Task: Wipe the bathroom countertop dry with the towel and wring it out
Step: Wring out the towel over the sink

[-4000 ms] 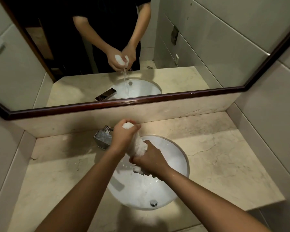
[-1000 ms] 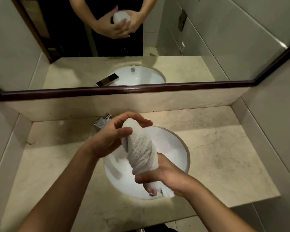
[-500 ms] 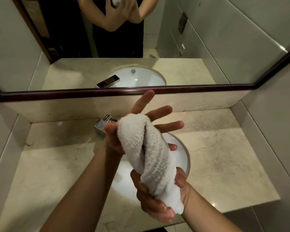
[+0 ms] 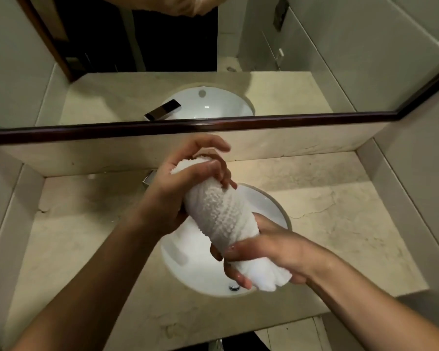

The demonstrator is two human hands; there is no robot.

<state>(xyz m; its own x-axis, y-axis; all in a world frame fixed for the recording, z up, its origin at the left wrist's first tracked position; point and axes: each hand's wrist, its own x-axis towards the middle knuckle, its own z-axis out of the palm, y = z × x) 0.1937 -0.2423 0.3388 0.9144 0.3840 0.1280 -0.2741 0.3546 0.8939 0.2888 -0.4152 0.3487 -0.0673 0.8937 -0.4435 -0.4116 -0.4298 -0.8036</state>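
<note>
Towel (image 4: 221,214) gripped between left hand (image 4: 178,188) and right hand (image 4: 261,252).

The round white ceramic basin (image 4: 188,262) sits sunk in the beige marble countertop (image 4: 340,224), which spreads left, right and in front of it. Over the basin the twisted white terry towel (image 4: 221,214) slants from back-left to front-right: the left hand (image 4: 178,188) grips its far end, the right hand (image 4: 269,249) its near end, above the metal drain (image 4: 234,287). A chrome faucet (image 4: 147,179) stands at the basin's back-left rim; a dark-framed mirror (image 4: 340,59) hangs behind.
</note>
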